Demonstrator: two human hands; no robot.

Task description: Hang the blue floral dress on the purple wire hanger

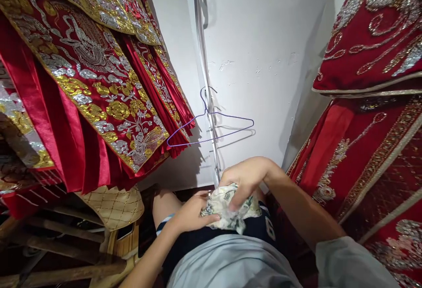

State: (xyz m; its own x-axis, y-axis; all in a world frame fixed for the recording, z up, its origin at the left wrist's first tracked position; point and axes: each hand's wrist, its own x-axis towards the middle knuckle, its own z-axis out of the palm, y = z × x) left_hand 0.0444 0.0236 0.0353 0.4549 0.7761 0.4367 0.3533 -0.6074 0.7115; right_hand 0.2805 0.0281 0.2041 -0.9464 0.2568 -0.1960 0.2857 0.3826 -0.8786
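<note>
A bunched-up piece of cream cloth [226,223] with a green pattern lies in my lap, over dark shorts. My left hand [195,213] is closed on its left side, the thumb resting on top and the other fingers behind it. From above, my right hand [246,176] is closed on the upper right of the bundle, its thumb pressing into the folds. Whether the cloth is a garment or a plain piece, I cannot tell.
A purple wire hanger [206,111] hangs at a metal pole [201,46] by the white wall [257,24]. Red embroidered costumes [108,90] hang on the left, and beaded red garments [372,147] on the right. A wooden chair [112,211] with a gold quilted cover stands lower left.
</note>
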